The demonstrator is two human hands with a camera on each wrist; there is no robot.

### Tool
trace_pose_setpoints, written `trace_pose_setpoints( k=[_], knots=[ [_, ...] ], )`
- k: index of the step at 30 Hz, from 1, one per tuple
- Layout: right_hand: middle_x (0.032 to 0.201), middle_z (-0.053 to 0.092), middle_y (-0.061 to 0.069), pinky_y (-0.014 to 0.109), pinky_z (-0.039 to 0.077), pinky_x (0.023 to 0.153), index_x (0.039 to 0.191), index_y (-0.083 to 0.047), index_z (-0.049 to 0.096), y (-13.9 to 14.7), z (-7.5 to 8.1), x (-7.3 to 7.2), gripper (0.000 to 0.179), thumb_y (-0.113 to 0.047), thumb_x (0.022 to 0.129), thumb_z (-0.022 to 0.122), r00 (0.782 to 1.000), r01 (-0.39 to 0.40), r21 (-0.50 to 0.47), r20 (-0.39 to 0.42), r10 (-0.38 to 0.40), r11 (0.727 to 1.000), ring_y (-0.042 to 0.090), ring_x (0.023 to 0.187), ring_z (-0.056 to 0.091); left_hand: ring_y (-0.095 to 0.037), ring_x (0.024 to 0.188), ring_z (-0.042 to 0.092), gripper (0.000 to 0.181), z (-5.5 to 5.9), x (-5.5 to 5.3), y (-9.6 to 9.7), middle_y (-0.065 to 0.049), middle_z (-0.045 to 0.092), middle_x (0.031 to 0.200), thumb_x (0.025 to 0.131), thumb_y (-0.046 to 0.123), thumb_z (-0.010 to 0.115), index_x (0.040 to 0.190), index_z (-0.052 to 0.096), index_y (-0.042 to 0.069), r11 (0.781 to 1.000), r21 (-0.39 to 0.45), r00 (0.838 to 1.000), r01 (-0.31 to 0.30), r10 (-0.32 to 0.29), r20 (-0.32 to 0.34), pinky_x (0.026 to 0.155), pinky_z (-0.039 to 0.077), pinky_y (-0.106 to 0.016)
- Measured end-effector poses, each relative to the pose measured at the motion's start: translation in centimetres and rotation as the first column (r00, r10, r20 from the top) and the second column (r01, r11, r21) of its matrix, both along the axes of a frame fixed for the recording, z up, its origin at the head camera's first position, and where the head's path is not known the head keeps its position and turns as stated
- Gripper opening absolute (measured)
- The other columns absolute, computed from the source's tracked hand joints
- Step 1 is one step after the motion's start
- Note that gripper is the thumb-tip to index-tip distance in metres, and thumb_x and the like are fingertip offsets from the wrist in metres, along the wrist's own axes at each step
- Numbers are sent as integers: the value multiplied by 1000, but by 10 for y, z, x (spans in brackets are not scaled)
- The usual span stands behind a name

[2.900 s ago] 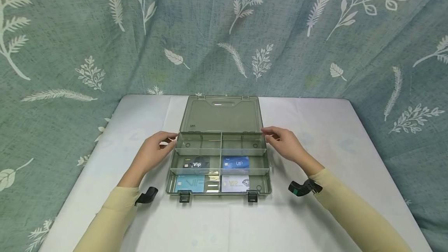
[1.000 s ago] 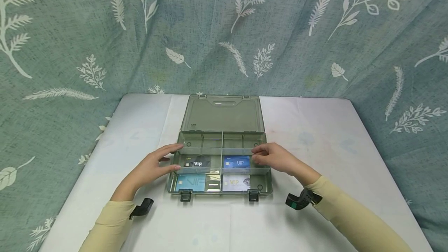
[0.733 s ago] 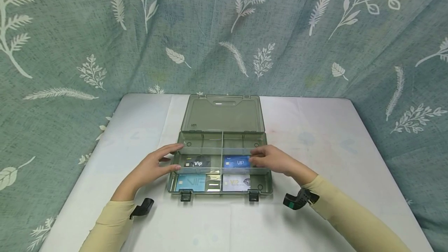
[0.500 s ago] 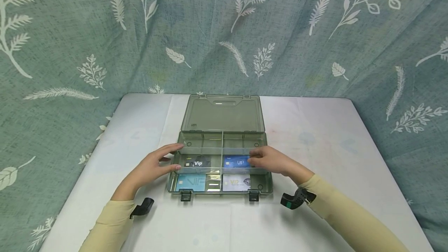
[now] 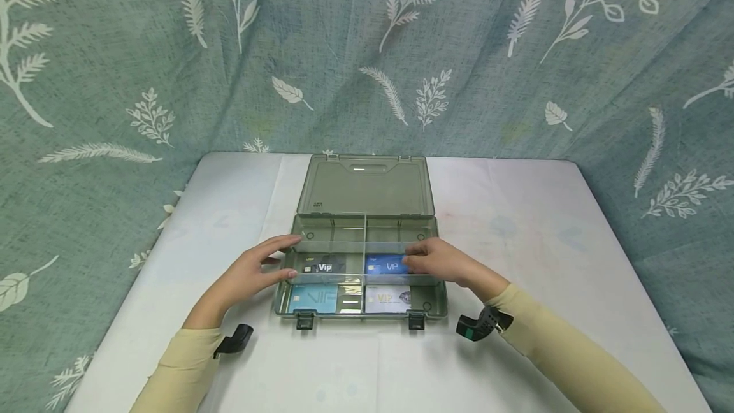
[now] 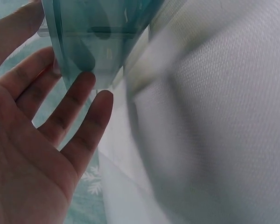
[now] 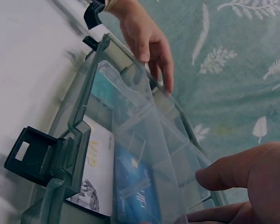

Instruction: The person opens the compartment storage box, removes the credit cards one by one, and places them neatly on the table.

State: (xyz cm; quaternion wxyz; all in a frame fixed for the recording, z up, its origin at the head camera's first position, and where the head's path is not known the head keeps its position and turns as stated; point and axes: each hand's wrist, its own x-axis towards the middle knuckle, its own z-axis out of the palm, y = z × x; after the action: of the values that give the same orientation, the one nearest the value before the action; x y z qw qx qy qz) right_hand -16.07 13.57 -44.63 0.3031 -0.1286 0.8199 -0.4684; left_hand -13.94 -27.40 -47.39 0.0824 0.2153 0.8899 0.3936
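A clear grey-green divided plastic box lies on the table, its lid folded back. Four of its compartments are in use: a black Vip card and a blue VIP card lie in the middle row, a teal card and a white VIP card in front. My left hand spreads its fingers and thumb along the left rim. Over the middle right compartment, my right hand has its fingertips at the blue card's right end. In the right wrist view, thumb and fingers stand apart.
Two dark latches stick out at the box's front. Clear upright dividers separate the compartments; the back row holds no cards. White cloth covers the table, and leaf-patterned green fabric hangs behind and at the sides.
Both hands have come forward from the box's back corners. My right hand has moved left into the middle right compartment, up to the blue card; lately the left hand has stayed still.
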Motion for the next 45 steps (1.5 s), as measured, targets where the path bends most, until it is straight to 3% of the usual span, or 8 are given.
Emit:
trace_pose_setpoints(
  k=[14,24,31,40,45],
  knots=[
    [135,62,24,45,56,99,144,11,49,4,10,6,51,-23,107,55,997,-3,-18,-79,2,1000,30,113,69,-32,138,46,68,-1,0,2,-9,43,158,93,27,77,152,48,10,1000,20,1000,14,-13,-22,104,50,-50],
    [126,68,20,47,56,99,142,7,54,1,20,7,47,-24,107,54,994,33,-40,-99,-37,999,29,109,70,-30,140,46,68,0,0,2,-5,42,158,93,26,77,153,48,11,1000,27,1000,8,-8,0,106,49,-48],
    [124,70,19,49,56,97,139,8,57,-3,23,7,43,-20,106,57,992,69,-80,-103,-77,994,33,107,71,-32,138,47,68,-2,-1,3,-8,43,157,93,25,77,152,48,9,999,34,1000,19,-18,-24,104,51,-49],
    [115,73,13,45,60,90,136,5,61,-11,17,2,42,-21,103,63,978,89,-107,-179,-107,990,32,103,71,-30,139,47,69,-2,-1,1,-5,41,159,94,28,76,154,46,12,999,45,1000,8,-8,17,104,51,-48],
    [106,75,8,38,61,83,133,4,63,-16,11,-2,39,-20,102,64,973,85,-97,-208,-104,992,25,92,72,-30,140,45,69,-3,0,2,-6,40,159,94,28,76,154,46,12,998,56,1000,10,-12,23,104,50,-48]
  ],
)
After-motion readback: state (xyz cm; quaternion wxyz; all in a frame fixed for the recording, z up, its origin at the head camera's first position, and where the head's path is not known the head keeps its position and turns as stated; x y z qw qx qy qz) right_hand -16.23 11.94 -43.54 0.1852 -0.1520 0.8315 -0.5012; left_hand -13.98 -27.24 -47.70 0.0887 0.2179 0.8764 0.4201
